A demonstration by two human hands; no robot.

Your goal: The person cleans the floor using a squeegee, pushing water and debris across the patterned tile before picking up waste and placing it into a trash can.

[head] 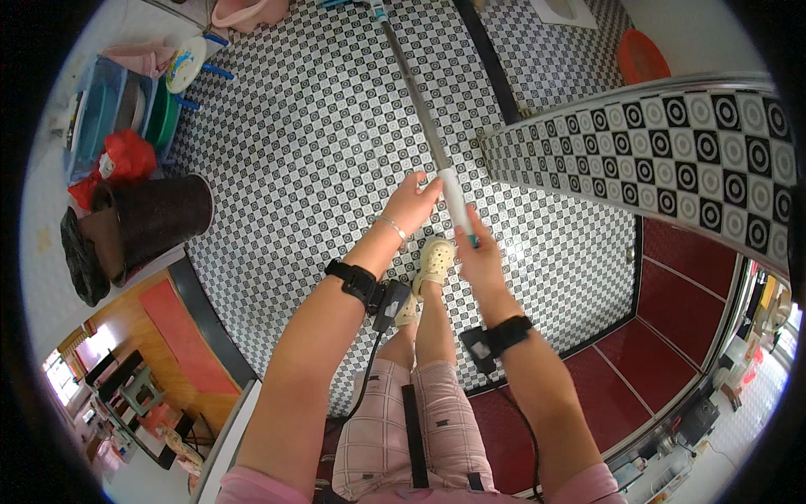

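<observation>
A long-handled floor mop or squeegee stretches away from me, with a metal pole, a white grip and a blue head cut off by the top edge. My right hand is closed around the lower end of the grip. Just left of the grip is my left hand, thumb and forefinger apart with nothing between them. Its thumb tip lies close beside the grip; contact cannot be made out. Below the hands, a cream clog stands on the black-and-white patterned floor.
A tiled partition juts in from the right. At left stand a dark bin, a blue rack of basins and a small stool. A pink basin is at the top, an orange basin top right. Cables hang from both wrists.
</observation>
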